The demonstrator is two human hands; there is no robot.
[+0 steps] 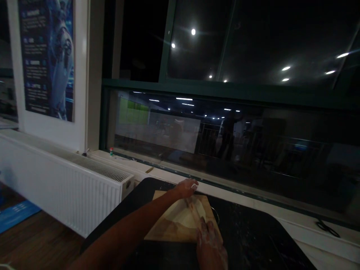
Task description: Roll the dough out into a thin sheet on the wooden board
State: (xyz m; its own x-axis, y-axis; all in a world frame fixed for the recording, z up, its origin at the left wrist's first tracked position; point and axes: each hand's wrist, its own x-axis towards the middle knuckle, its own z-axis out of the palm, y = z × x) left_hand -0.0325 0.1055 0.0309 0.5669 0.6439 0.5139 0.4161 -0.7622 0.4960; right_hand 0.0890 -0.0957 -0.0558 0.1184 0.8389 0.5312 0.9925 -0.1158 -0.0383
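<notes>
A pale sheet of rolled-out dough (pixel 180 213) lies on a wooden board (pixel 158 233). Across its right part runs a wooden rolling pin (pixel 194 210), slanting from far left to near right. My left hand (pixel 186 188) is curled over the pin's far end, at the board's back edge, with white flour or dough on the fingertips. At the near end, my right hand (pixel 209 240), dusted white, has its fingers closed over the pin. Both palms are hidden, as are the pin's ends beneath them.
The board rests on a black table (pixel 247 232) with white flour marks to its right. A round rim (pixel 216 214) shows beside the board. Behind are a windowsill (pixel 174 176) and dark window; a white radiator (pixel 64 183) stands left. Black scissors (pixel 327 228) lie far right.
</notes>
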